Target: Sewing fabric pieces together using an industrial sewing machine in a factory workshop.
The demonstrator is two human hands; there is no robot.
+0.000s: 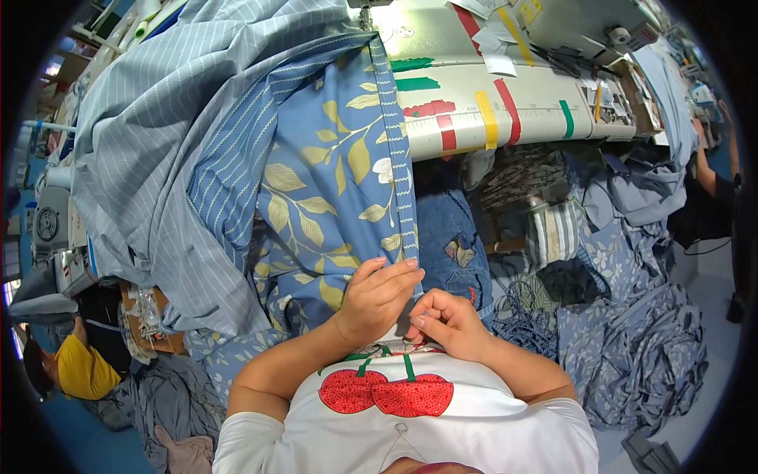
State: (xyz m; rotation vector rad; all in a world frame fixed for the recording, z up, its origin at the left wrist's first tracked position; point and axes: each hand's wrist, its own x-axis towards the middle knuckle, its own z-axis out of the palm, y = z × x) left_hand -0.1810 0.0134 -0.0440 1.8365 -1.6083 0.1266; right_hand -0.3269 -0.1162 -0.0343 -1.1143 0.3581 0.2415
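Note:
A blue leaf-print fabric (304,189) hangs from the sewing machine's needle area (365,17) down to my lap. Along its right side runs a folded hem (401,174) with a white wavy line. My left hand (379,299) lies over the lower end of this hem, its fingers stretched out and side by side, tips at the edge. Just right of it and lower, my right hand (448,322) is closed, with thumb and fingers bent together near the hem's end. Whatever is between those fingers is hidden. A grey-blue striped fabric (158,158) drapes over the left side.
The pale machine bed (537,118) carries coloured tape strips. Scissors (564,59) and a parts tray (612,103) sit on its right. Fabric heaps (632,355) lie at right. A person in yellow (83,367) is at left; another person's arm (703,162) shows at right.

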